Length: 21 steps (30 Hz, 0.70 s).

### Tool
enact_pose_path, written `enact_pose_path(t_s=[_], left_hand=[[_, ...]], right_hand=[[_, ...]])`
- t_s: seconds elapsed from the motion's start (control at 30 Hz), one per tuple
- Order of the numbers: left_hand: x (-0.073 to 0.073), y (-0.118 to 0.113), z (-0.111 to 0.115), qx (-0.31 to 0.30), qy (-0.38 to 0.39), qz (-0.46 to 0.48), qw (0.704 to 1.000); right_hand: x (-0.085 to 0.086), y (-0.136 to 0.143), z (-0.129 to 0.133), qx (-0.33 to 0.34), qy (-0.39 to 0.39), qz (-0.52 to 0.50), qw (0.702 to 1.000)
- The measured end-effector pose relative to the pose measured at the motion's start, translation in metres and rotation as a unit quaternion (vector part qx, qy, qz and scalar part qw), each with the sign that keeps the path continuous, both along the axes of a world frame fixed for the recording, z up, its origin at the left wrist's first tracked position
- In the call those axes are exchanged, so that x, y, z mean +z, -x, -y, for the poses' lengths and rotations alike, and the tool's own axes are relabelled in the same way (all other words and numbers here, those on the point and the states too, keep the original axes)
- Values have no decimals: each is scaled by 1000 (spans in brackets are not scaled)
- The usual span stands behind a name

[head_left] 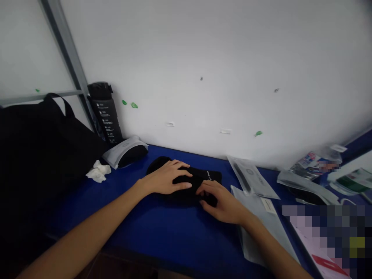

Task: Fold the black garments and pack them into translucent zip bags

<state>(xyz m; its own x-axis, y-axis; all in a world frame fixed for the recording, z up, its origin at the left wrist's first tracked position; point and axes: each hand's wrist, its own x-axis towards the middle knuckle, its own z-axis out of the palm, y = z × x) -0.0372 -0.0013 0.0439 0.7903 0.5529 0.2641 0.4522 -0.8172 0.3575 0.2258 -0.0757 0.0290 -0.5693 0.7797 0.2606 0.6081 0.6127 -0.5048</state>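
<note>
A soft black cloth item with small white lettering near its right end lies on the blue tabletop. Its left end bulges in a rounded shape; much of its middle is under my hands. Flat across the top of the cloth rests my left hand, fingers spread. At the right part of the cloth is my right hand, its fingers curled and the thumb close to the fingertips with black fabric at them. How firmly it grips cannot be made out.
To the left stand a black bag, a black bottle, a crumpled tissue and a frosted pouch with something black inside. On the right lie more frosted pouches and a clear plastic bottle. A white wall closes off the back.
</note>
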Motion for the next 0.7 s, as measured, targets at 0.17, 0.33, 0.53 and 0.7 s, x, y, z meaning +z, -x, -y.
enact_pose_path(t_s=[0.17,0.33,0.53,0.7], left_hand=[[8,-3,7,-91,63,-23,994],[8,-3,6,-94,75,-22,993],[10,6,-3,-59,110,31,992],[15,15,-10,7,69,22,997]], right_hand=[[0,-4,-3,-32,-17,9,999],[-2,-7,-7,-89,-45,17,995],[-10,-15,-12,-136,-45,7,990],[-18,-20,-17,-171,-48,-33,984]])
